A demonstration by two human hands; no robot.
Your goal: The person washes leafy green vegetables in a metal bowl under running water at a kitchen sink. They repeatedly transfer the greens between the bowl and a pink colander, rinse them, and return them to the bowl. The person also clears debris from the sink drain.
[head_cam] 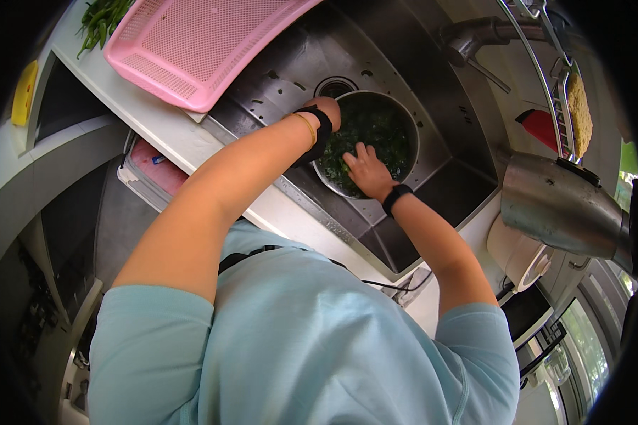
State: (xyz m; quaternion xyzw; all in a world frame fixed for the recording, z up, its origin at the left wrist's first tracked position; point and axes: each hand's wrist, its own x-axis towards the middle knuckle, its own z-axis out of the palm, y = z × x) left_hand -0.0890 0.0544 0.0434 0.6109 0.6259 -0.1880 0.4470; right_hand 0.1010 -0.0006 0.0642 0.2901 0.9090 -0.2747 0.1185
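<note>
A round metal basin stands in the stainless steel sink, holding water and dark leafy greens. My left hand is at the basin's upper left rim, wrist bent; its fingers are mostly hidden, so its grip does not show. Over the lower part of the basin, my right hand reaches into the greens with fingers spread and their tips at the water. A small bit of bright green shows by its thumb side; whether it is held is unclear. A pink plastic basket rests across the sink's left edge and the counter.
Green chili peppers lie on the counter at the upper left. The faucet rises behind the sink. At the right are a wire rack with a sponge, a large metal cylinder and a pale lidded pot.
</note>
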